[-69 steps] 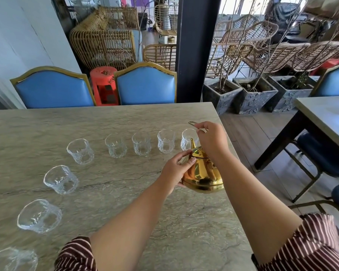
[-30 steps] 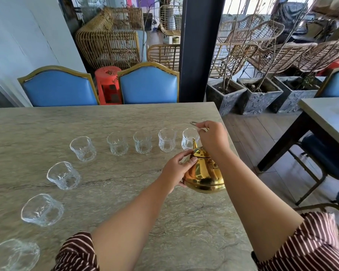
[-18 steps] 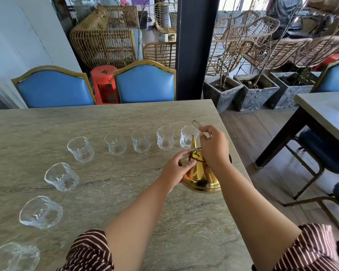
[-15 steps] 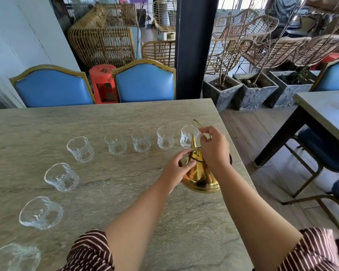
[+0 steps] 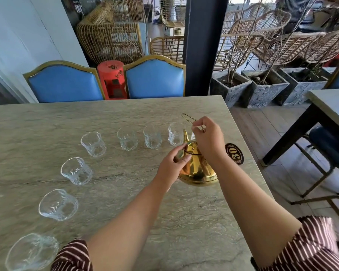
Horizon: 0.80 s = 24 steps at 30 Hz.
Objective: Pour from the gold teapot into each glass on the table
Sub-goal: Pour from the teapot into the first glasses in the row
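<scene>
The gold teapot (image 5: 198, 171) is tipped forward above the stone table (image 5: 47, 124), its spout pointing at the right end of the row of glasses. My right hand (image 5: 207, 139) grips its thin wire handle from above. Pressed against the lid and the pot's left side is my left hand (image 5: 172, 165). Several clear glasses curve from the near left (image 5: 57, 204) to the far right (image 5: 175, 133). The spout tip lies beside that right glass. The last glass (image 5: 193, 136) is mostly hidden behind my right hand. I cannot tell whether liquid is flowing.
A dark oval plaque marked 30 (image 5: 234, 156) lies on the table right of the teapot, near the right edge. Two blue chairs (image 5: 155, 79) stand behind the far edge. Another table (image 5: 333, 106) and planters (image 5: 262, 89) are on the right.
The teapot has tipped further forward and its spout has swung towards the glass second from the right. My right hand lifted the handle higher, and the plaque came into view.
</scene>
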Each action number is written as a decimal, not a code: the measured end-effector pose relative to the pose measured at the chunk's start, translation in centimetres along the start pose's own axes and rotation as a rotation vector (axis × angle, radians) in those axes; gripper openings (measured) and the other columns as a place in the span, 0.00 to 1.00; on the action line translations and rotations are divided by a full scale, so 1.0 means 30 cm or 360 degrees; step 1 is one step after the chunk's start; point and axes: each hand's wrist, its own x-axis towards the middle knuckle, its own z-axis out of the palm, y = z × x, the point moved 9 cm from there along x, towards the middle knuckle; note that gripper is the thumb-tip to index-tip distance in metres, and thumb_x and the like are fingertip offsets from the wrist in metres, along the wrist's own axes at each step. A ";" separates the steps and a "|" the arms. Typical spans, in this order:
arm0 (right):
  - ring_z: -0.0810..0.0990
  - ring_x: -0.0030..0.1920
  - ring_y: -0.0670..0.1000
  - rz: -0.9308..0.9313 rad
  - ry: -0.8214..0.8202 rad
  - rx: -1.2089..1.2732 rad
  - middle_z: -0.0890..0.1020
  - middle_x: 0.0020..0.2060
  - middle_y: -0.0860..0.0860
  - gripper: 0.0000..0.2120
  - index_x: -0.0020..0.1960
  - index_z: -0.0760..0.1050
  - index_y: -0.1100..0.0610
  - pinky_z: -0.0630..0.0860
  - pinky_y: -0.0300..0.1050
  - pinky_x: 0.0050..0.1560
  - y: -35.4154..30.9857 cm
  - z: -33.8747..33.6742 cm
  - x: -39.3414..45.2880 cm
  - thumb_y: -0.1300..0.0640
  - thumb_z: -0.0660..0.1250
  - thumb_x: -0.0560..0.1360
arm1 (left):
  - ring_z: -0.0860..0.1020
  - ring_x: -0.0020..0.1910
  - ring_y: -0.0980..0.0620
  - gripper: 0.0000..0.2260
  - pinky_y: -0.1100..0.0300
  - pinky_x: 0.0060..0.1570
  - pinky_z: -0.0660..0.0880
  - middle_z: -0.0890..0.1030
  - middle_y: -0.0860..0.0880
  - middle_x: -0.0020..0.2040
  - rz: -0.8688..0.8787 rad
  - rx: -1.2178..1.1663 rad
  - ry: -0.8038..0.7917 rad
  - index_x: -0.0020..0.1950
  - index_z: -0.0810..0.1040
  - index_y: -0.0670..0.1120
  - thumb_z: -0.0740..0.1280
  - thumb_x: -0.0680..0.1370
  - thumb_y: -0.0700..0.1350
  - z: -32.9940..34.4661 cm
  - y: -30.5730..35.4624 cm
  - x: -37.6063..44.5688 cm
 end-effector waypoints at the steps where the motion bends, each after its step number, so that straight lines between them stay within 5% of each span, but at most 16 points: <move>1: 0.76 0.35 0.47 -0.0002 -0.0016 -0.0002 0.78 0.44 0.45 0.04 0.50 0.77 0.55 0.69 0.37 0.31 -0.010 0.012 0.007 0.60 0.65 0.77 | 0.85 0.47 0.49 0.21 0.42 0.48 0.83 0.84 0.47 0.54 -0.0036 -0.0008 0.0010 0.73 0.72 0.59 0.69 0.79 0.52 -0.011 -0.005 -0.001; 8: 0.71 0.26 0.46 0.0037 -0.0069 -0.0100 0.81 0.39 0.49 0.05 0.51 0.78 0.55 0.69 0.41 0.30 -0.050 0.069 0.046 0.58 0.66 0.77 | 0.83 0.55 0.45 0.18 0.33 0.44 0.82 0.82 0.49 0.58 -0.0192 -0.0176 0.0017 0.67 0.74 0.63 0.70 0.79 0.52 -0.046 -0.016 -0.013; 15: 0.81 0.42 0.53 0.0017 -0.0116 -0.0113 0.82 0.43 0.51 0.05 0.51 0.79 0.57 0.75 0.42 0.37 -0.084 0.082 0.048 0.59 0.66 0.77 | 0.84 0.55 0.45 0.17 0.38 0.44 0.83 0.82 0.52 0.56 -0.0258 -0.0222 0.0011 0.66 0.74 0.63 0.70 0.79 0.52 -0.061 -0.013 -0.028; 19: 0.76 0.38 0.48 0.0000 -0.0127 -0.0137 0.82 0.47 0.51 0.05 0.51 0.78 0.58 0.69 0.35 0.33 -0.093 0.085 0.050 0.60 0.65 0.77 | 0.83 0.56 0.44 0.15 0.41 0.43 0.84 0.83 0.48 0.59 -0.0272 -0.0232 0.0010 0.63 0.74 0.65 0.70 0.79 0.52 -0.063 -0.003 -0.034; 24: 0.82 0.47 0.57 0.0019 -0.0132 -0.0141 0.83 0.45 0.52 0.06 0.51 0.79 0.59 0.78 0.47 0.44 -0.103 0.078 0.047 0.60 0.65 0.77 | 0.83 0.56 0.45 0.15 0.35 0.46 0.82 0.83 0.47 0.60 -0.0328 -0.0277 0.0017 0.62 0.75 0.66 0.70 0.79 0.52 -0.059 0.000 -0.042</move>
